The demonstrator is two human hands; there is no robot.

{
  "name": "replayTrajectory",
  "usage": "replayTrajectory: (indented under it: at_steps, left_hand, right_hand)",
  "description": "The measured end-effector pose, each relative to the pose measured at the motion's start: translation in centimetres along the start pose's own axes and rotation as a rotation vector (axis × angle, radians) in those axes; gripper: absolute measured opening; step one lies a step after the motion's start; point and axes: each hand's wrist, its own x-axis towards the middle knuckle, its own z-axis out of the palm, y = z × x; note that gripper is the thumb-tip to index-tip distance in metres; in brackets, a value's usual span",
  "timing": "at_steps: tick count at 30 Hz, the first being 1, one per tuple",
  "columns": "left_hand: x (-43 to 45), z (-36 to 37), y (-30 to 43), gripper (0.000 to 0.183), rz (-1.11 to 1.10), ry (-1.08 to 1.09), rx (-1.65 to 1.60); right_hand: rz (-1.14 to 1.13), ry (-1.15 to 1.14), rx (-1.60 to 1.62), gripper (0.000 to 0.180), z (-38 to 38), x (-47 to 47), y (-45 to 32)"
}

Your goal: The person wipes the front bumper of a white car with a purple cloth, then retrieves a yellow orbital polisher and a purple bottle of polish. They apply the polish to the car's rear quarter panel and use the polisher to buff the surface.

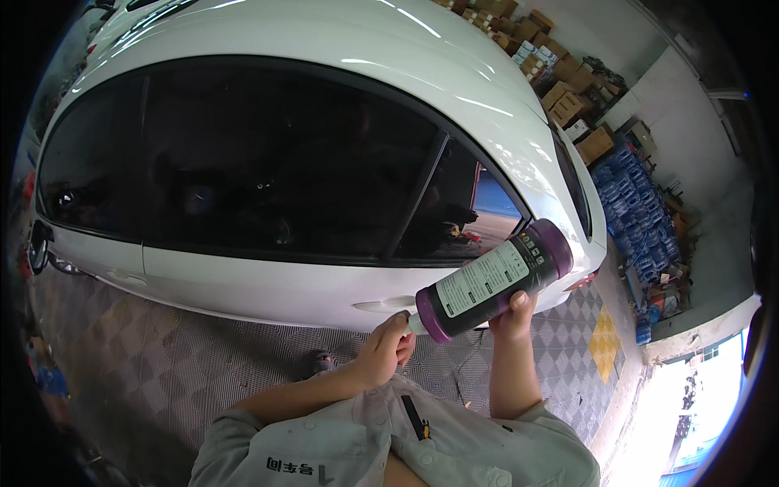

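A dark purple plastic bottle (494, 280) with a printed label lies tilted in the air, its white nozzle cap (416, 324) pointing down to the left. My right hand (515, 313) grips the bottle's body from below, thumb on its side. At the nozzle, my left hand (387, 349) has its fingers closed around the cap. Beyond both hands stands a white car (274, 274) with dark side windows (274, 164); the bottle's base overlaps the rear window corner in view. A door handle (384, 304) shows just behind the nozzle.
Patterned floor tiles (201, 365) run under the car and around me, with a yellow patch (604, 344) at the right. Stacked cardboard boxes (566, 106) and a pile of blue-wrapped bottles (636, 210) stand along the far right wall. A bright doorway (700, 402) lies at lower right.
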Motion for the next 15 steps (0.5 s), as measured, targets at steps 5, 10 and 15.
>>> replayTrajectory:
  at_steps: [5,10,15]
  left_hand:
    - [0.4,-2.2,2.9,0.044,-0.535,-0.456,-0.614]
    - [2.5,-8.0,9.2,0.024,0.348,0.076,0.602]
    - [7.7,-16.6,16.9,0.047,1.394,0.686,1.569]
  right_hand:
    - [-0.023,-0.131,0.003,0.103,0.5,2.0,-0.7]
    - [-0.397,-0.021,-0.284,0.096,0.9,9.0,-9.9]
    - [-0.416,0.443,-0.333,0.077,2.4,10.4,-13.2]
